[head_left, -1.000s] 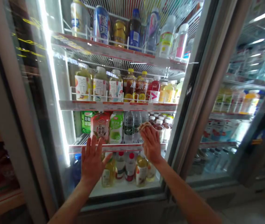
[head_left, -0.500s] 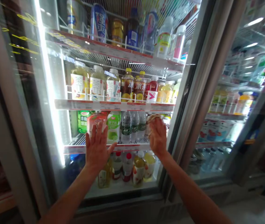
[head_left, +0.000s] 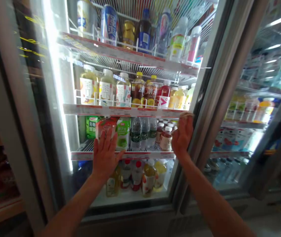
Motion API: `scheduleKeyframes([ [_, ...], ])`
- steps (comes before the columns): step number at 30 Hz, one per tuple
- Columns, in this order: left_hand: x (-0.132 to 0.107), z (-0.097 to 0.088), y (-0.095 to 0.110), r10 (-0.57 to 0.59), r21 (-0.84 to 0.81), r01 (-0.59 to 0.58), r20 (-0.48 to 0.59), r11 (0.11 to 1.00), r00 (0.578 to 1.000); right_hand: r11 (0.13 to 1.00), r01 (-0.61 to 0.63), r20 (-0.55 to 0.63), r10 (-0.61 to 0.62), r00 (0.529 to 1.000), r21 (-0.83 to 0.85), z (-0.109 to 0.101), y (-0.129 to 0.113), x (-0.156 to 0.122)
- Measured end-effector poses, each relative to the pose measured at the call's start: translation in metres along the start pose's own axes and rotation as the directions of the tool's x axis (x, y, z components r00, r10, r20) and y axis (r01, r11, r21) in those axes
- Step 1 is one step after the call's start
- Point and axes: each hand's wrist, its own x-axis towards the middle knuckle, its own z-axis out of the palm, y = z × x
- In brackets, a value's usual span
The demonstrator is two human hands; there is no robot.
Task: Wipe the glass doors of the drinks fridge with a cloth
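Observation:
My left hand [head_left: 105,153] lies flat and open against the glass door [head_left: 63,184] of a drinks fridge, fingers spread, in front of a red carton and a green bottle [head_left: 123,133] on the third shelf. My right hand [head_left: 182,135] presses a small pale cloth [head_left: 187,115] against the glass at the door's right edge, beside the grey door frame [head_left: 206,82]; only the cloth's top edge shows above my fingers. Behind the glass near that hand stand small brown bottles with white caps [head_left: 165,138].
Inside are wire shelves with red price strips [head_left: 127,112], rows of tea and juice bottles, and cans on top [head_left: 108,21]. A bright light strip [head_left: 56,98] runs down the left side. A second glass-door fridge [head_left: 256,105] stands to the right.
My right hand with the cloth has slid right and slightly up across the glass to the door's edge. My left hand stayed flat on the glass, shifting only a little.

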Motion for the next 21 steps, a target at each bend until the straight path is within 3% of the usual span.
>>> scheduleKeyframes([
  [2,0.0,0.0,0.001,-0.008,0.005,0.008,0.001,1.0,1.0,0.993,-0.116,-0.114,0.113,0.987,-0.025,0.006,0.005,0.011],
  [4,-0.001,0.001,0.002,-0.014,0.008,0.014,-0.008,1.0,1.0,0.997,-0.072,-0.078,0.071,0.994,-0.01,0.013,-0.016,0.01],
  [6,-0.001,0.001,0.002,-0.012,0.008,0.012,-0.023,1.0,1.0,0.995,0.091,0.075,-0.095,0.993,0.051,0.018,-0.051,-0.002],
  [8,-0.001,0.001,0.001,0.0,0.011,0.0,-0.034,1.0,0.999,0.954,0.269,0.189,-0.291,0.938,0.135,0.018,-0.079,-0.016],
  [10,-0.001,0.001,0.0,0.023,0.024,-0.022,-0.04,0.999,0.999,0.915,0.367,0.233,-0.398,0.887,0.167,0.015,-0.083,-0.021],
  [12,-0.002,0.001,-0.002,0.051,0.037,-0.049,-0.044,0.998,0.998,0.943,0.315,0.187,-0.33,0.925,0.106,0.013,-0.065,-0.011],
  [14,-0.003,0.002,-0.003,0.063,0.044,-0.06,-0.053,0.997,0.997,0.992,0.124,0.055,-0.125,0.991,0.02,0.013,-0.044,0.006],
  [16,-0.005,0.004,-0.003,0.055,0.043,-0.053,-0.064,0.998,0.996,1.0,-0.027,-0.041,0.027,0.999,0.011,0.018,-0.039,0.02],
  [18,-0.006,0.004,-0.002,0.052,0.04,-0.048,-0.084,0.998,0.995,0.997,-0.005,0.026,0.003,1.0,0.073,0.023,-0.057,0.021],
  [21,-0.001,0.003,0.006,0.048,0.003,-0.049,-0.157,0.999,0.986,0.966,0.108,0.199,-0.156,0.968,0.234,0.027,-0.109,0.006],
])
